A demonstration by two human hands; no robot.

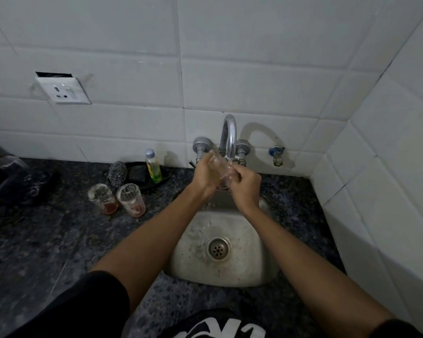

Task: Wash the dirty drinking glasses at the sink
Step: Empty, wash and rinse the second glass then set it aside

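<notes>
Head view: a clear, thin-walled drinking glass (221,170) is held tilted beneath the spout of the curved chrome tap (228,135), above the back edge of the small stainless-steel sink basin (198,250), with droplets visible falling below it. Judged from its look, the glass is light and rigid but fragile, and wet it will be slippery; the sound hold is around the body, well clear of the rim, with firm but not crushing pressure. The left hand (204,178) wraps its curled fingers around the side of the glass nearer the rim. The right hand (246,185) closes around the lower end; whether its fingers are rubbing or merely gripping cannot be told. Both forearms extend forward over the basin and converge at the tap, wrists slightly raised. Two further clear glasses stand upright, just beside each other, on the dark speckled stone counter (47,240) left of the basin: one with reddish-brown dregs (103,199), one with pinkish residue (131,200). Neither appears washed. Behind them lie a steel-wool scrubber (117,173) and a small bottle of yellow-green dish liquid (153,166) on a black tray (138,175).
</notes>
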